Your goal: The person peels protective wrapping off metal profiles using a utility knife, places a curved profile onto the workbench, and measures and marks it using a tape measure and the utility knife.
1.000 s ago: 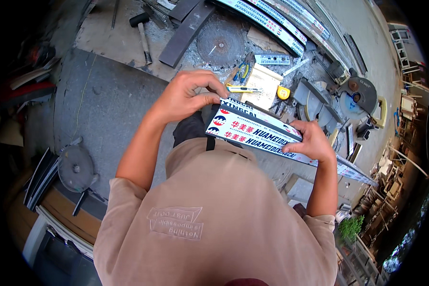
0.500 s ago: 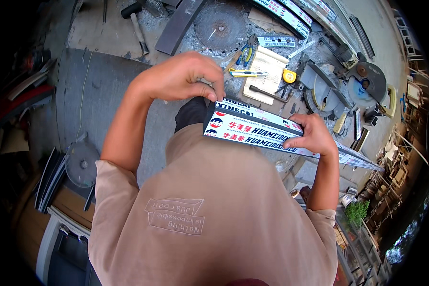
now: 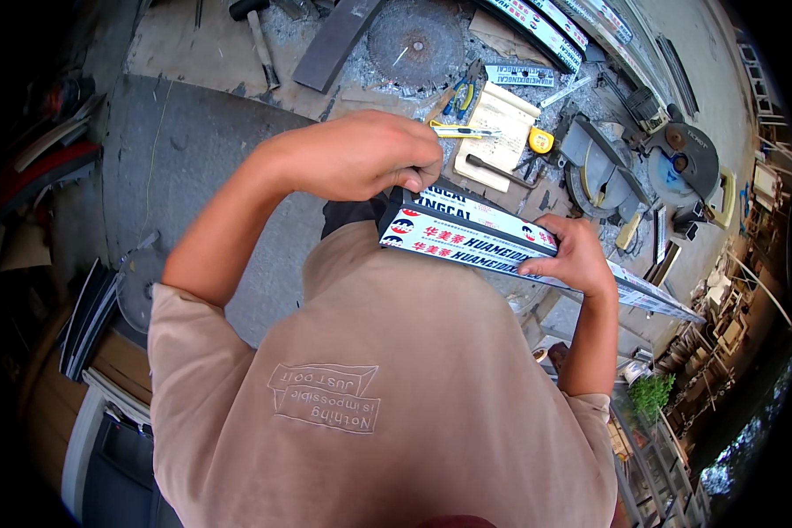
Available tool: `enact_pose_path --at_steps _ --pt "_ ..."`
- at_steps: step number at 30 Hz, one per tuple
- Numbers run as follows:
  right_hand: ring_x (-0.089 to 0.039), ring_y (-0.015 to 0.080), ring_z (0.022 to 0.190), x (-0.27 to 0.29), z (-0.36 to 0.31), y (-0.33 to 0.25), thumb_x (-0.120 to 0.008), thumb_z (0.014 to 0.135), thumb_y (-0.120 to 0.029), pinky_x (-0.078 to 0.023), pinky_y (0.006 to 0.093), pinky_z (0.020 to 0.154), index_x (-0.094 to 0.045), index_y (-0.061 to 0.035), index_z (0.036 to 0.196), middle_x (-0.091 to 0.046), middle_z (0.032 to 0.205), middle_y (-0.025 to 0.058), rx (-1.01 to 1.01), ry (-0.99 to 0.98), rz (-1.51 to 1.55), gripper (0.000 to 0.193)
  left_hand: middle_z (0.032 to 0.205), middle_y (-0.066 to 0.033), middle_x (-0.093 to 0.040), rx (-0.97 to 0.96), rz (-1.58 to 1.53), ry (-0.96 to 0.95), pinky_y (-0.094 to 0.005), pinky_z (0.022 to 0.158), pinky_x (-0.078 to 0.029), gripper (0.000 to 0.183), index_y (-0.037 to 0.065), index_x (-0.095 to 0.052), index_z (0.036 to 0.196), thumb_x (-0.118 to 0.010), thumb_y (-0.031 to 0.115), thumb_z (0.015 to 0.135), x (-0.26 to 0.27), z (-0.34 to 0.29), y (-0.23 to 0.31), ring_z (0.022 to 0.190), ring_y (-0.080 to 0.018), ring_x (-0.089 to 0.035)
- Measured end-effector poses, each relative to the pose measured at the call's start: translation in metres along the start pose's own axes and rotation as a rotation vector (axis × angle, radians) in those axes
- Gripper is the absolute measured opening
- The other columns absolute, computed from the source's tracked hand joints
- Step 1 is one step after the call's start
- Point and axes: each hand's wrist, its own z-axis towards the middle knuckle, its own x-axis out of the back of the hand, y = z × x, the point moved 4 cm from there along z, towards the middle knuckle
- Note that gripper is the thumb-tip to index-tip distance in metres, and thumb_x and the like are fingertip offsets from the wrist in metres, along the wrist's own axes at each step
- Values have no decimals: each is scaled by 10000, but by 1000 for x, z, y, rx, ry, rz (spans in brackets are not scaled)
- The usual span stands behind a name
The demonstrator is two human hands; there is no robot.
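A long metal profile (image 3: 453,245), wrapped in white printed protective film, lies slantwise across in front of my body and runs off to the right. My right hand (image 3: 575,253) grips it partway along, thumb on the near side and fingers over the far side. At its left end my left hand (image 3: 370,157) is closed, with bent fingers and thumb pressed at the upper corner. What those fingertips pinch, if anything, is hidden. Just beyond the profile are a yellow utility knife (image 3: 466,132), an open notebook (image 3: 500,119) and a yellow tape measure (image 3: 541,140).
A miter saw (image 3: 594,180) stands at the right, its round guard (image 3: 683,158) beside it. Farther back are pliers (image 3: 464,95), a saw blade (image 3: 414,48), a dark bar (image 3: 339,44) and a hammer (image 3: 262,48). More film-covered profiles (image 3: 537,31) lie at the far edge.
My left hand has turned and shifted slightly right and nearer, its fingers now curled tighter at the profile's end. My right hand keeps its grip. The view has shifted slightly.
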Motion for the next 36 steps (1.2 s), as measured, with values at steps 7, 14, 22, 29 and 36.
enact_pose_path --at_steps 7,14,22,29,36 --pt "-683 345 716 -7 -2 2 -1010 606 -482 -539 386 698 -753 -8 988 -686 786 162 14 36 -29 661 953 -153 -614 -14 79 -146 -495 828 -473 111 15 -577 967 -677 52 936 -11 16 -7 973 -396 -610" --pt "-683 392 758 -10 -2 4 -993 590 -521 -535 429 704 -750 -17 984 -695 801 179 65 120 -100 684 957 -154 -610 -27 60 -270 -488 861 -472 82 12 -602 960 -665 58 937 -18 42 -6 1002 -392 -603" --pt "-681 393 768 -25 -10 11 -977 582 -543 -536 470 720 -747 -52 954 -697 784 152 149 235 -212 658 989 -114 -653 72 -225 -315 -423 880 -486 144 22 -638 1005 -628 162 1036 -23 62 -35 965 -289 -624" --pt "-689 377 782 -29 -18 9 -974 567 -531 -545 469 733 -748 -60 953 -705 789 137 190 348 -236 649 1104 -76 -714 88 -384 -168 -387 973 -505 283 26 -702 1181 -548 254 1116 2 52 -29 1066 -227 -648" --pt "-712 369 818 -25 -19 3 -974 556 -519 -563 461 763 -757 -72 971 -727 819 137 215 389 -252 648 1094 -104 -778 72 -435 -282 -417 1010 -514 381 34 -703 1321 -510 304 1136 -8 36 -15 1100 -280 -689"
